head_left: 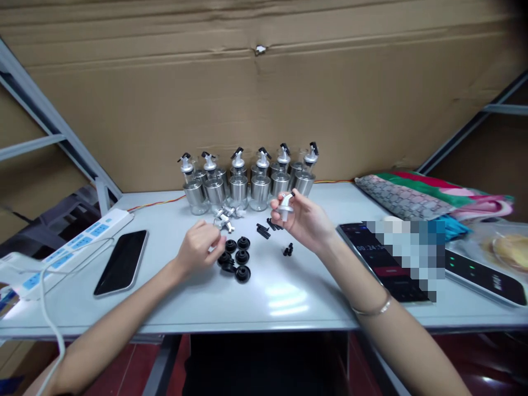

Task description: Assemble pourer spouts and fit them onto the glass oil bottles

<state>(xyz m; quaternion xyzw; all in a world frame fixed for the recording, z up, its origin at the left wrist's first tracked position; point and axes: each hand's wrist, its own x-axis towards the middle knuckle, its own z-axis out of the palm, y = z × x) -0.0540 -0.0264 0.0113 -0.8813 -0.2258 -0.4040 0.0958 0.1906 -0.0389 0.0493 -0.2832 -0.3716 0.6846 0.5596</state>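
The right hand [303, 220] pinches a silver pourer spout [285, 207] in closed fingers above the counter [272, 297]. The left hand [198, 247] curls its fingers shut beside the black rubber stoppers [237, 258]; what they hold, I cannot tell.

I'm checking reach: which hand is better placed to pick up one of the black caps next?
Probably the left hand: it rests right beside the black caps, while the right hand already holds a spout.

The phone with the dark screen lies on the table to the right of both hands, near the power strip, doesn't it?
Not quite. In the head view the phone lies left of both hands, beyond the left hand, not to the right. It is on the table near the power strip, as you said.
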